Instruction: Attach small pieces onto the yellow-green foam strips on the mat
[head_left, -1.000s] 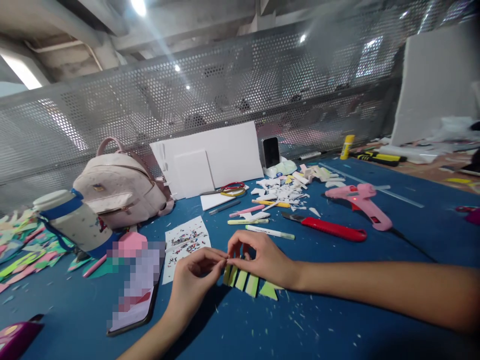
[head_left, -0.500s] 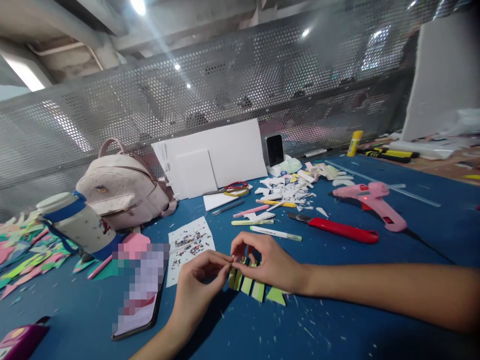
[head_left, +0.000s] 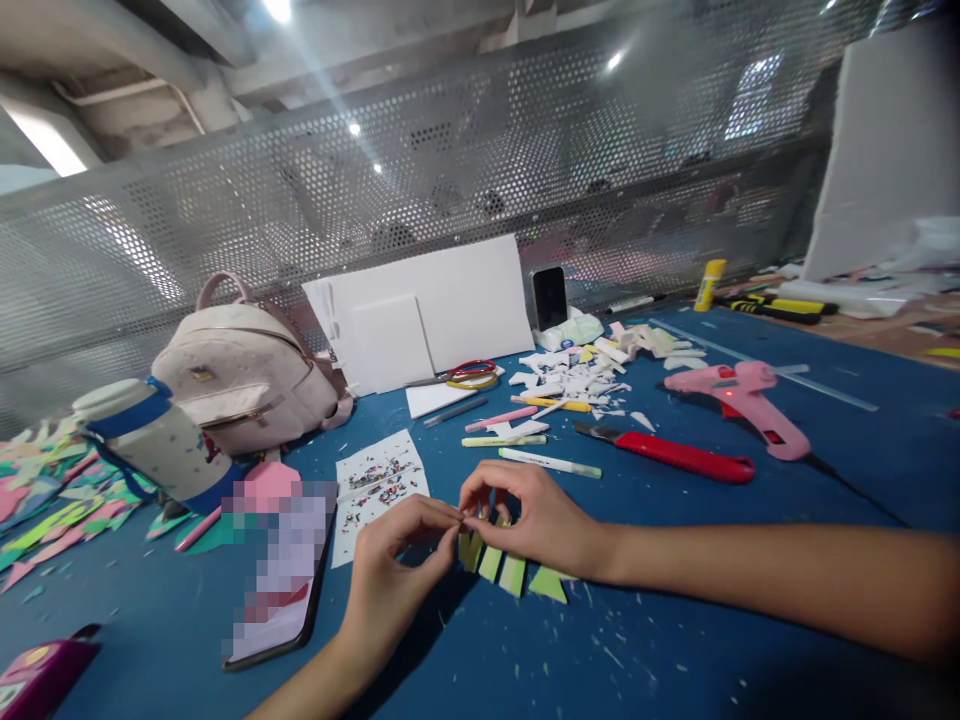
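Note:
Fingertips of my left hand (head_left: pixel 394 560) and my right hand (head_left: pixel 540 515) meet low in the middle of the view. Both hands are closed in a pinch, and whatever sits between the fingertips is too small or too hidden to make out. Just under my right hand lie several light green strips (head_left: pixel 512 577) in a row, partly covered by its fingers. A green triangular piece (head_left: pixel 549 585) rests at the right end of that row. Left of my left hand is a sheet of paper (head_left: pixel 345 545) strewn with tiny coloured bits.
A phone (head_left: pixel 289 590) lies left of my hands. Beyond them are markers (head_left: pixel 551 463), a red utility knife (head_left: pixel 686 456), a pink glue gun (head_left: pixel 757 400), scissors (head_left: pixel 469 373) and white scraps (head_left: pixel 574 378). A bottle (head_left: pixel 161 450) and backpack (head_left: pixel 247 375) stand at left.
The whole view has shifted very slightly. Both hands keep their pinch at nearly the same spot, and the fingers of my right hand have moved only a little.

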